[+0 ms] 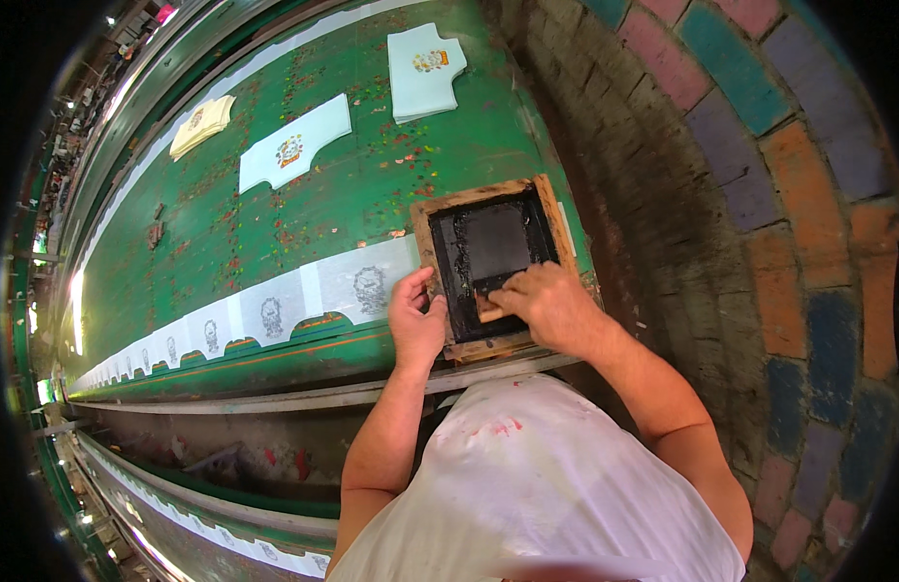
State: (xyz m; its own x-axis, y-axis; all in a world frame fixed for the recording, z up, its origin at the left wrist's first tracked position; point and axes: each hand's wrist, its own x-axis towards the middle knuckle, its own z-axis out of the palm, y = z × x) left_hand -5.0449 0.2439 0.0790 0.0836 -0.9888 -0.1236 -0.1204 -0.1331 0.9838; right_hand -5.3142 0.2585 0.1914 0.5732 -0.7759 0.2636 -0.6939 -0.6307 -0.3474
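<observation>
A wooden-framed printing screen (479, 192) lies at the right end of the long green table, its mesh smeared with black ink. My left hand (416, 318) grips the frame's left rail, fingers curled over the edge. In my right hand (549, 303) is a small wooden-handled squeegee (490, 308), pressed against the inky mesh in the lower part of the frame. My fingers hide part of its handle. From the frame's left side, a row of white fabric pieces (323, 287) with dark line prints runs along the table's near edge.
Pale cut fabric stacks with coloured prints lie farther back: one at the top (416, 92), a bluish one (299, 145) and a yellowish one (199, 129). Ink specks dot the green tabletop (275, 218). A brick wall (789, 262) with painted blocks stands on the right.
</observation>
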